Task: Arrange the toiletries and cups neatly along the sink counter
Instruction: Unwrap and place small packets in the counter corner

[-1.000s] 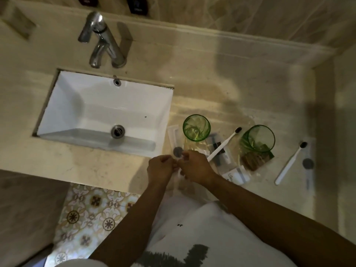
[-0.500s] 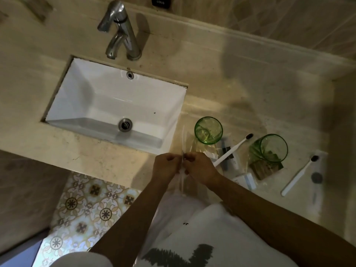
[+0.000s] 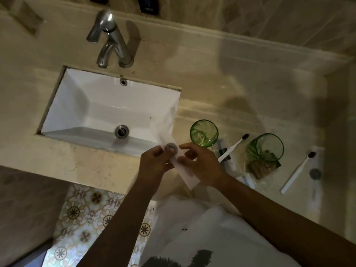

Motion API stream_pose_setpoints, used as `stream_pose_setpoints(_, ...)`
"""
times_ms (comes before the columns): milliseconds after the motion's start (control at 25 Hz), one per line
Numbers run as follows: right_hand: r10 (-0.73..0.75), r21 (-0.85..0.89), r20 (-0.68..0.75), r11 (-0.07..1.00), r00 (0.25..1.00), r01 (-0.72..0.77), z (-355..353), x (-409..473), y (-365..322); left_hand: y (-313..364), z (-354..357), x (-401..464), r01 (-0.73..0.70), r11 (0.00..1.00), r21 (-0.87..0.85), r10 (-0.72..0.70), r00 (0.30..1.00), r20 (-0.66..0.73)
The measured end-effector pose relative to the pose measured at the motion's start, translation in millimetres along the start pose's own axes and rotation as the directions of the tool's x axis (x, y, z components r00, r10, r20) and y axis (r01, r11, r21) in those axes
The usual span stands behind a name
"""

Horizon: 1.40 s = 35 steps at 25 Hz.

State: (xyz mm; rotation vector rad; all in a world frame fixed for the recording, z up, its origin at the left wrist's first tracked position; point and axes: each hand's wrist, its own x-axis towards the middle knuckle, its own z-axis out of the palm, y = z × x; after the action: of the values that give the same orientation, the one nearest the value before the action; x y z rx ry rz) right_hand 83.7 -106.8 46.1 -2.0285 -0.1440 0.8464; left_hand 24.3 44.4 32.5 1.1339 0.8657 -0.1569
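My left hand [image 3: 154, 162] and my right hand [image 3: 200, 164] both grip a clear plastic packet [image 3: 178, 162] with a grey round sticker, held above the counter's front edge, right of the sink. Behind my right hand stands a green glass cup [image 3: 204, 132]. A second green cup [image 3: 267, 149] stands farther right, on packets with a brown item [image 3: 260, 168]. A white toothbrush [image 3: 233, 148] with a dark head lies between the cups on a clear packet. Another white toothbrush [image 3: 297, 172] lies at the right beside a packet with a grey sticker [image 3: 316, 173].
A white rectangular sink [image 3: 81, 105] is set in the beige counter [image 3: 231, 89], with a chrome tap [image 3: 109, 39] behind it. A wall closes the counter's right end. Patterned floor tiles [image 3: 90, 216] show below the front edge.
Both hands have lifted the packet slightly and turned it flat toward me, so the grey sticker shows between my fingers. The cups and toothbrushes have not moved.
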Motion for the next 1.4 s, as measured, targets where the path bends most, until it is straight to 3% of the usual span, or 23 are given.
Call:
stream_pose_setpoints(120, 0.052, 0.024, -0.001, 0.998, 0.999, -0.052, -21, -12, 1, 15, 8, 5, 0.001, 0.996, -0.091, 0.007, 0.997, 0.083)
stream_pose_setpoints(240, 0.026, 0.060, 0.048, 0.998, 0.999, -0.029, -46, -28, 8, 32, 28, 11, -0.053, 0.996, -0.065, 0.061, 0.992, 0.113)
stream_pose_setpoints(520, -0.014, 0.280, -0.081, 0.959, 0.997, 0.037, -94, -47, 28, 49, 109, 20, -0.106, 0.976, 0.191, 0.055, 0.965, 0.256)
stream_pose_setpoints(640, 0.016, 0.404, -0.176, 0.913, 0.984, 0.058, -113, -52, 41, 45, 148, 25, -0.053, 0.964, 0.260, -0.022, 0.960, 0.279)
stream_pose_setpoints(800, 0.164, 0.562, -0.303, 0.826, 0.939, 0.037, -152, -57, 62, 41, 210, 42, -0.043, 0.946, 0.322, -0.095, 0.912, 0.400)
stream_pose_setpoints(1000, 0.271, 0.606, -0.428, 0.794, 0.862, 0.051, -201, -57, 99, 30, 298, 75, -0.256, 0.811, 0.525, -0.070, 0.850, 0.523)
stream_pose_setpoints(1160, 0.404, 0.691, -0.447, 0.722, 0.798, 0.021, -239, -42, 141, 14, 363, 105, -0.271, 0.716, 0.643, -0.209, 0.797, 0.567)
stream_pose_setpoints(1240, 0.451, 0.660, -0.473, 0.750, 0.757, -0.035, -252, -33, 159, 9, 388, 119, -0.229, 0.703, 0.673, -0.288, 0.774, 0.564)
stream_pose_setpoints(1400, 0.494, 0.612, -0.535, 0.786, 0.686, -0.089, -280, -6, 183, -2, 447, 148, -0.221, 0.652, 0.725, -0.273, 0.824, 0.497)
